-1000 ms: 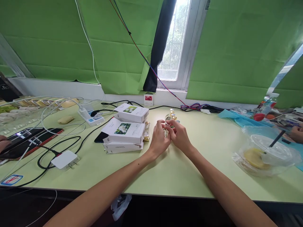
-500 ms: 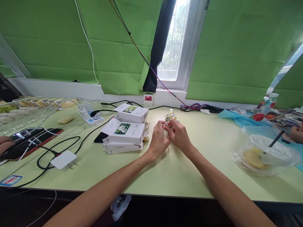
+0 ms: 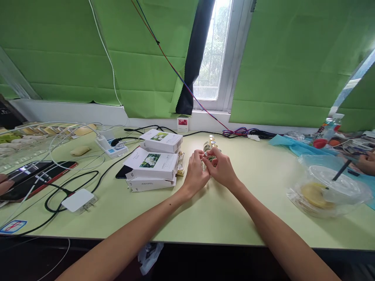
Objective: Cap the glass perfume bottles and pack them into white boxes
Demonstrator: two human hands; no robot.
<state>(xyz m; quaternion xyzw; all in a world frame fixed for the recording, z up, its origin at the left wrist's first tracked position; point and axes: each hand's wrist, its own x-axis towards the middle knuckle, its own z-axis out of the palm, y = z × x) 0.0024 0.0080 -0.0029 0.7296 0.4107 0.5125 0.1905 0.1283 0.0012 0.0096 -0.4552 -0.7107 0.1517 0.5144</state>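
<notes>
My left hand (image 3: 195,172) and my right hand (image 3: 222,168) meet at the middle of the pale green table (image 3: 222,210). Both are closed around a small clear glass bottle (image 3: 204,160), which shows only between the fingers. Just behind the hands stand more small bottles with gold caps (image 3: 211,141). Another small gold-trimmed bottle (image 3: 180,163) stands left of my left hand, beside a stack of white boxes with a flower picture (image 3: 150,167).
Left: another white box (image 3: 161,140), a black phone (image 3: 124,171), power strip (image 3: 111,146), white charger (image 3: 77,200), cables, a red-edged phone (image 3: 35,177) under another person's hand (image 3: 4,183). Right: a bagged lidded cup (image 3: 329,189), blue plastic, another person's hand (image 3: 366,162).
My hands stay together on the small bottle, with only slight finger movement. The view has shifted a little.
</notes>
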